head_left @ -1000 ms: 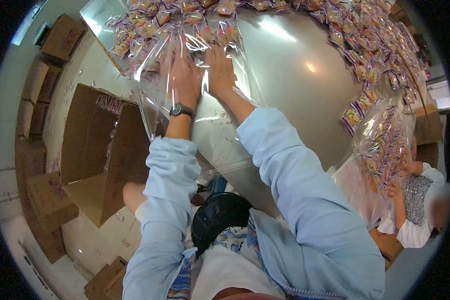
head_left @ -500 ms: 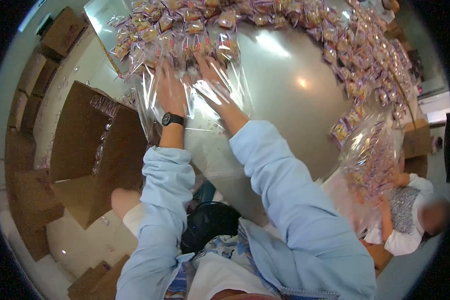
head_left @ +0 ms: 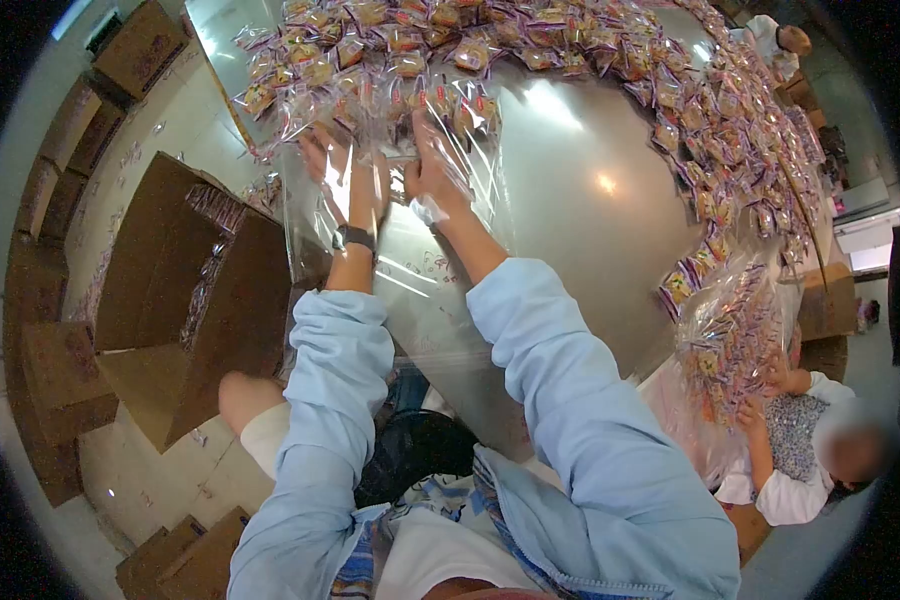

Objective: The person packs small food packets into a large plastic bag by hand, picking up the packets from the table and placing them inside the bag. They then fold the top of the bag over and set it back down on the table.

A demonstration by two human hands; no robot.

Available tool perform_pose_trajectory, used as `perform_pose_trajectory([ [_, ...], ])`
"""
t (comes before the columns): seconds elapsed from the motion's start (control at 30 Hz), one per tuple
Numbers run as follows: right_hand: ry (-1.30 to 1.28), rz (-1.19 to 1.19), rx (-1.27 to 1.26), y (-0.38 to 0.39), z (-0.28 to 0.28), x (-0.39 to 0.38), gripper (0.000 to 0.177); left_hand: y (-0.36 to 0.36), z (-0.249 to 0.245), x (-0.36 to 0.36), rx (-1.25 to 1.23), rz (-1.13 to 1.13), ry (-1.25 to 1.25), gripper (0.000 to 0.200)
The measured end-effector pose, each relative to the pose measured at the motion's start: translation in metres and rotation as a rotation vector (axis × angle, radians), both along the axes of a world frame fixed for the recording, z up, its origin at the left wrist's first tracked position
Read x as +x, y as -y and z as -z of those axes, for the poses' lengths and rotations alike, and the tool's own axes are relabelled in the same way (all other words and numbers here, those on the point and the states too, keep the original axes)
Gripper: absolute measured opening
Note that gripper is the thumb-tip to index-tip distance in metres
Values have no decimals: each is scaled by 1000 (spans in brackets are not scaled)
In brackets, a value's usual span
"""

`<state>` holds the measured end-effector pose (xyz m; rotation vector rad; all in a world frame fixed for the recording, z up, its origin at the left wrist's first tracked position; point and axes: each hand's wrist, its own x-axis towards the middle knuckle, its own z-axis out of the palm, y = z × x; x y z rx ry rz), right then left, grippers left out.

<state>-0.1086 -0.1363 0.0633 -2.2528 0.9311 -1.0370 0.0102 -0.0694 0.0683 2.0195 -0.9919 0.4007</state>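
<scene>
Both hands are inside a large clear plastic bag (head_left: 410, 290) lying on the metal table (head_left: 580, 230). My left hand (head_left: 340, 175), with a dark watch at the wrist, has its fingers apart against small wrapped packets at the bag's far end. Beside it, my right hand (head_left: 436, 170) reaches up to the same row of packets (head_left: 470, 108), fingers extended and partly veiled by glare on the plastic. More wrapped packets (head_left: 400, 40) are heaped just beyond the bag.
A packet pile (head_left: 720, 130) curves along the table's far and right side. At the right, a co-worker (head_left: 800, 430) handles a packet-filled bag (head_left: 730, 340). An open cardboard box (head_left: 150, 260) stands at left. Another person (head_left: 775, 45) is at the far right.
My hands have shifted slightly within the bag, the right one now more upright. The bag's near part lies flatter. The co-worker's hands have moved a little at their bag.
</scene>
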Motion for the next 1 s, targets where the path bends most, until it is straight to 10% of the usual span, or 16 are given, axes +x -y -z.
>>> perform_pose_trajectory([
  [0.27, 65, 28, -155, -7, -11, -15, 62, 11, -2, 27, 280, -178, -70, 105],
  [0.53, 53, 91, -100, -4, -3, -10, 49, -12, 9, -2, -2, -169, 68, 70],
  [1.0, -78, -17, -140, -1, -2, -4, 54, -8, -2, -11, 357, -85, 141, 72],
])
